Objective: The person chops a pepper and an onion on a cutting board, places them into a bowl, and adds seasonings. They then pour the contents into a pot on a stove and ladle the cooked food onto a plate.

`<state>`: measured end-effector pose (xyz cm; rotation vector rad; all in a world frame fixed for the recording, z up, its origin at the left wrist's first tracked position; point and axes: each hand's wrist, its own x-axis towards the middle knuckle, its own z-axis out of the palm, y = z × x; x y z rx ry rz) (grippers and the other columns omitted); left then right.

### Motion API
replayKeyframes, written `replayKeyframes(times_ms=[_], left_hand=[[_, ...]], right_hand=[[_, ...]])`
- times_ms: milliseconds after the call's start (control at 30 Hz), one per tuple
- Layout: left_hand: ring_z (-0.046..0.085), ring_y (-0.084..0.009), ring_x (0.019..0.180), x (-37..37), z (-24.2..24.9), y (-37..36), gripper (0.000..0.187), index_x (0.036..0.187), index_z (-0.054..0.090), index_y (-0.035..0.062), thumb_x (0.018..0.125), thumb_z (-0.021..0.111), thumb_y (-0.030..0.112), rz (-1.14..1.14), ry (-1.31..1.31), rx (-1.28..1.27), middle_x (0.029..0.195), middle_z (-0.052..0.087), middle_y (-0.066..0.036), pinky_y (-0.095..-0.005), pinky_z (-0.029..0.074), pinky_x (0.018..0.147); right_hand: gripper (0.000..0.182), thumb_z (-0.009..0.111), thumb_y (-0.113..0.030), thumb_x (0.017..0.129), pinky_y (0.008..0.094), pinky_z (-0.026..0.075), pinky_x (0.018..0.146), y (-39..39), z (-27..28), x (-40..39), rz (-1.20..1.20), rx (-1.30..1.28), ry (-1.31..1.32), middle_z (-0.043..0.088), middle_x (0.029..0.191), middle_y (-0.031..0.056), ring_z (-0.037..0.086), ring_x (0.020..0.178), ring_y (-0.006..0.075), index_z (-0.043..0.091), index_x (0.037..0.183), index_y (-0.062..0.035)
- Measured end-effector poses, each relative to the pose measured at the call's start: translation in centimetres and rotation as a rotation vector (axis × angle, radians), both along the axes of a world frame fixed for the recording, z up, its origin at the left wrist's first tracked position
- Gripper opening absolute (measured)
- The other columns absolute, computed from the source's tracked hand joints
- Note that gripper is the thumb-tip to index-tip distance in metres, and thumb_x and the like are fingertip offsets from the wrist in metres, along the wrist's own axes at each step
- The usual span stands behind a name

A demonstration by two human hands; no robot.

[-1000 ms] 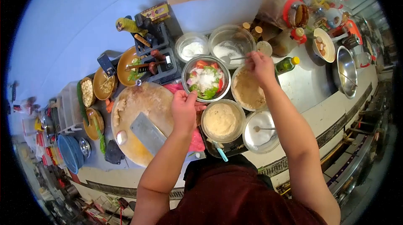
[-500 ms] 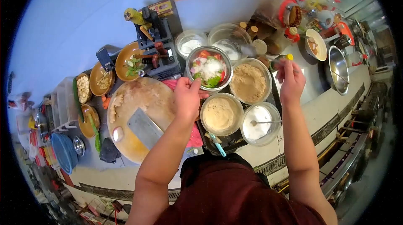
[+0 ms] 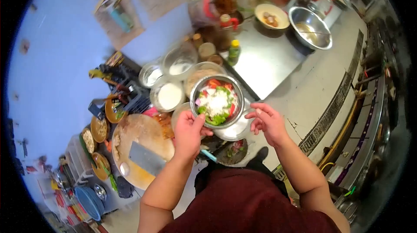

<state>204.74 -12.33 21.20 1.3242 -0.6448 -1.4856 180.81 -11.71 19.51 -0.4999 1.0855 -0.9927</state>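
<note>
My left hand [image 3: 189,131] grips the near left rim of a metal bowl [image 3: 194,102], its thumb over the edge. In the bowl lie chopped green and red vegetables [image 3: 213,121] under a heap of white powder [image 3: 217,102]. My right hand [image 3: 268,124] is just right of the bowl, fingers apart and nothing in them. Beneath the bowl, a clear tub [image 3: 234,134] is partly hidden. More tubs stand behind it, one with white powder [image 3: 169,96] and one with tan powder [image 3: 197,78]. A yellow-capped bottle [image 3: 234,53] stands on the metal surface beyond.
To the left, a cleaver [image 3: 147,158] lies on a round chopping board [image 3: 130,128]. Brown bowls [image 3: 100,129] of cut ingredients line its far side. At the back right are a cream bowl [image 3: 272,15] and a large steel bowl [image 3: 310,28]. A dark bin [image 3: 234,150] is below.
The view has swung to the right. My right hand has moved away from the yellow-capped bottle, toward the bowl, its fingers now spread. My left hand keeps holding the bowl.
</note>
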Motion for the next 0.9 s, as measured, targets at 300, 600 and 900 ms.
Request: replayKeyframes(times_ms=[300,600,900], left_hand=[[0.059,-0.0142,0.055,-26.3,-3.0,10.7,0.014,0.087,0.044,0.0044,0.09,0.057,0.005,-0.329,-0.021,0.075,0.075,0.06,-0.01,-0.0266,0.054,0.049],[0.064,-0.0156,0.069,-48.1,-8.7,13.3,0.018,0.096,0.047,0.0043,0.092,0.06,0.017,-0.854,-0.093,0.269,0.082,0.059,-0.006,-0.0272,0.052,0.057],[0.063,-0.0144,0.075,-61.7,-18.1,3.3,0.018,0.097,0.05,0.0043,0.089,0.063,0.015,-1.096,-0.709,-0.005,0.092,0.061,-0.008,-0.0266,0.051,0.062]], right_hand=[[0.006,0.054,-0.009,0.092,0.0324,0.056,0.063,14.5,-6.1,-25.0,-0.126,-0.075,-0.306,0.06,0.087,0.0075,0.062,0.072,0.0182,0.051,0.095,-0.0047],[0.006,0.054,-0.009,0.092,0.0327,0.056,0.06,26.9,-12.1,-44.4,-0.512,-0.035,-0.343,0.063,0.084,0.0104,0.064,0.067,0.0193,0.051,0.091,-0.0041],[0.01,0.051,-0.009,0.092,0.0372,0.055,0.059,24.7,-17.1,-61.8,-0.71,0.079,-0.311,0.063,0.087,0.0152,0.064,0.068,0.0254,0.05,0.099,-0.0008]])
